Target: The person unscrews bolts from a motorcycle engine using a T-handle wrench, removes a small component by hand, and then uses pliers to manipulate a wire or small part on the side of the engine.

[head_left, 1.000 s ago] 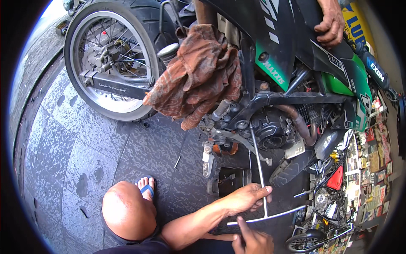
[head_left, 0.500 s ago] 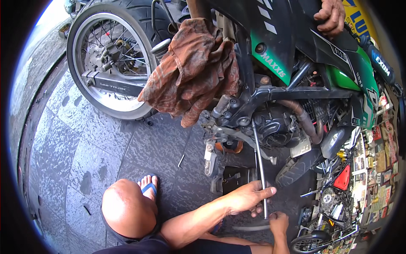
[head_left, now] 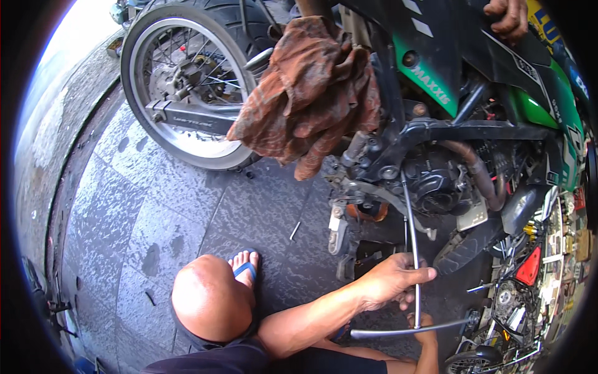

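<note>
The left hand (head_left: 393,282) grasps the T-wrench (head_left: 417,311) by its shaft; the right hand (head_left: 426,335) is at the T end, its grip impossible to tell. The tip appears seated beside the engine (head_left: 436,184), work seemingly unfinished; how far along, I cannot tell

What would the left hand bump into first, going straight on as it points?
Past the metal rod it curls around, the left hand would probably meet the dark, treaded tyre to the upper right, though depth is hard to judge here.
</note>
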A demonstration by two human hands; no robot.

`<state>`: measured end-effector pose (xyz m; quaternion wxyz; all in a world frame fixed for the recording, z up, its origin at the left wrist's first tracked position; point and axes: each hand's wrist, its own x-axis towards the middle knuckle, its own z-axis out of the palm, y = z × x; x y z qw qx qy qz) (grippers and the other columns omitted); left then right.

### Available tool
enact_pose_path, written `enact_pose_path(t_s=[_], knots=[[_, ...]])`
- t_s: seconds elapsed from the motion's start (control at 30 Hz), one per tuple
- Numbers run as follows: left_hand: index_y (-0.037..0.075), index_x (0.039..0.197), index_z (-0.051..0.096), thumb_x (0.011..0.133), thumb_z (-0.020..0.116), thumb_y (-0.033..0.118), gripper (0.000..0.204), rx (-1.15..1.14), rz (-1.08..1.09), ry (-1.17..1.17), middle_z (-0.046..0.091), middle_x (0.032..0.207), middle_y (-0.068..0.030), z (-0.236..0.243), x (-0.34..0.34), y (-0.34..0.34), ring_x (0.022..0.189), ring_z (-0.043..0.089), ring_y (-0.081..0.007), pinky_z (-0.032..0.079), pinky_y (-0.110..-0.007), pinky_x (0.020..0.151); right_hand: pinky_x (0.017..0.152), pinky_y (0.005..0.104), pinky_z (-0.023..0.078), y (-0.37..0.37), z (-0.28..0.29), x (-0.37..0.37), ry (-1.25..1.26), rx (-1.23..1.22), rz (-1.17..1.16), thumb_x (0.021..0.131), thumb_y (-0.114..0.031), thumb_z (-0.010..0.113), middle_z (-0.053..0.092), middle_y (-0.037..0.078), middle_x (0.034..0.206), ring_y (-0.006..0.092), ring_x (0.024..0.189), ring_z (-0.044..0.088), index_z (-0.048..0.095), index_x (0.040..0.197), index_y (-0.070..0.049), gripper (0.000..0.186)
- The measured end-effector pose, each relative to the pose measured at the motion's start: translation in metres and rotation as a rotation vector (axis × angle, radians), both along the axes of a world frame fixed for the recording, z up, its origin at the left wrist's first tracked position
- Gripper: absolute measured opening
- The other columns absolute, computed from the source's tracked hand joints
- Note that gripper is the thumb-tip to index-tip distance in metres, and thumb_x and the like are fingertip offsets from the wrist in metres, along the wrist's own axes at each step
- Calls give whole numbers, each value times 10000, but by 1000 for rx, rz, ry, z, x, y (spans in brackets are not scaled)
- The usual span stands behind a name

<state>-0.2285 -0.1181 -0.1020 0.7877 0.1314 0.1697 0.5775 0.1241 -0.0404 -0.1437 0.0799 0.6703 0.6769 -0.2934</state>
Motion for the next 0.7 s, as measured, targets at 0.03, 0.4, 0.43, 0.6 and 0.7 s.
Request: enact_pose_path(t_s=[0.03, 0.4, 0.43, 0.6, 0.7], knots=[[23, 1054, 545, 901, 754, 329, 401, 15, 4, -2, 534, 697, 13, 0, -2, -1, 502, 533, -69, 462, -225, 424, 597, 300, 486, 0, -2, 0, 9, -1, 20, 896, -126, 629, 671, 72, 718, 137, 629, 613, 712, 969, 34, 195], [27, 1061, 527, 885, 774, 302, 409, -26, 52, -66, 524, 703, 18, 2, -5, 0, 486, 492, -64, 427, -225, 401, 755, 361, 536, -5, 2, -26, -136, -3, 118, 870, -182, 672, 730, 193, 866, 256, 816, 716, 711, 1009, 30, 256], [32, 1059, 529, 884, 775, 293, 399, -30, 57, -72, 527, 706, 16, 1, -4, 0, 477, 486, -63, 416, -222, 398, 755, 360, 537, -5, 1, -25, -119, 27, 182, 870, -188, 673, 730, 193, 869, 263, 816, 716, 713, 1012, 25, 259], [56, 988, 560, 893, 767, 283, 322, -14, 73, -36, 527, 701, 18, -1, -7, 0, 457, 477, -66, 402, -227, 392, 808, 396, 524, -6, 1, -29, -147, -8, 180, 870, -295, 687, 722, 198, 906, 315, 885, 702, 724, 1060, -30, 328], [59, 980, 558, 886, 775, 301, 338, -8, 67, 18, 528, 698, 21, 2, -9, 0, 467, 483, -65, 408, -225, 397, 817, 402, 522, -5, -6, -14, -137, 11, 133, 868, -299, 690, 716, 207, 916, 327, 898, 697, 730, 1058, -45, 319]])
